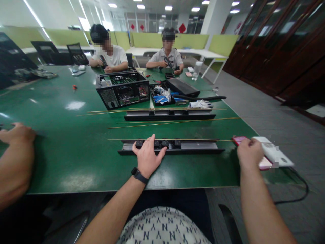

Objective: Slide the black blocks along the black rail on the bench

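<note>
Spread over a long metal channel [203, 146] with a black front edge is my left hand [147, 156], its fingers apart and resting on the channel and the black blocks [177, 144] set inside it. A thin brass-coloured rod [198, 139] runs lengthwise along the channel's far edge and sticks out at both ends. At the right, my right hand [250, 153] is closed in a pinch around the rod's right end. Below that hand lie a pink-edged phone [265, 164] and a white device [275, 152] with a black cable.
A second channel [170, 117] and several loose rods [152, 125] lie farther back. Beyond are an open computer case [123, 89], gloves [162, 95] and a black box [181, 87]. Another person's arm [17, 159] rests at left; two people sit opposite.
</note>
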Motion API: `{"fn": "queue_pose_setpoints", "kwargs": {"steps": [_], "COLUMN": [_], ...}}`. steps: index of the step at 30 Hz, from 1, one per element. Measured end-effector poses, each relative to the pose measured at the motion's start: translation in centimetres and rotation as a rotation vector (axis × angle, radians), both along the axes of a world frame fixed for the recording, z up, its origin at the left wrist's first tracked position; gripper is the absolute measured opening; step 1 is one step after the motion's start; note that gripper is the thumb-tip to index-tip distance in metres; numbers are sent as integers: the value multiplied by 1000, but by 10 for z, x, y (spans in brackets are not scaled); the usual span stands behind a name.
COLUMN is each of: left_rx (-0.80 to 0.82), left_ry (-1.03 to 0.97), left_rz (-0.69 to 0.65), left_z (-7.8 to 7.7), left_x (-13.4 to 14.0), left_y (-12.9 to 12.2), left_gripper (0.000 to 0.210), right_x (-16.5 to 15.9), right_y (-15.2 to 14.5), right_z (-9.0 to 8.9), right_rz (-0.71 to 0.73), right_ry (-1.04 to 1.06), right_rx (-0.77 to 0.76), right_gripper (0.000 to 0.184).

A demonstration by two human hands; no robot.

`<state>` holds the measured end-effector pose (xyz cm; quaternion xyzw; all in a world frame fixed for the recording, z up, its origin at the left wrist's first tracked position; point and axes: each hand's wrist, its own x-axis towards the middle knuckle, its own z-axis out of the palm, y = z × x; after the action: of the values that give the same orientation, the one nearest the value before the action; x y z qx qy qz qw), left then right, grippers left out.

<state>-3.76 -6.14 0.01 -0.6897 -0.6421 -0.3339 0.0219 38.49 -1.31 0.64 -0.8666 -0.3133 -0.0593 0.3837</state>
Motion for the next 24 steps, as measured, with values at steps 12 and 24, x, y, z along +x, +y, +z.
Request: {"fn": "queue_pose_setpoints", "kwargs": {"steps": [12,24], "left_rx": [-11,-4], "left_ry": [2,-9], "left_rz": [5,-4], "left_z": [0,3], "left_x": [1,1], "left_y": [0,-1], "left_gripper": [69,68], "right_x": [14,30], "right_y": [4,9], "right_z": [-3,3], "right_rz": [-31,-73], "right_ry": [-10,-5], "right_rx": [30,-8], "right_gripper": [51,54]}}
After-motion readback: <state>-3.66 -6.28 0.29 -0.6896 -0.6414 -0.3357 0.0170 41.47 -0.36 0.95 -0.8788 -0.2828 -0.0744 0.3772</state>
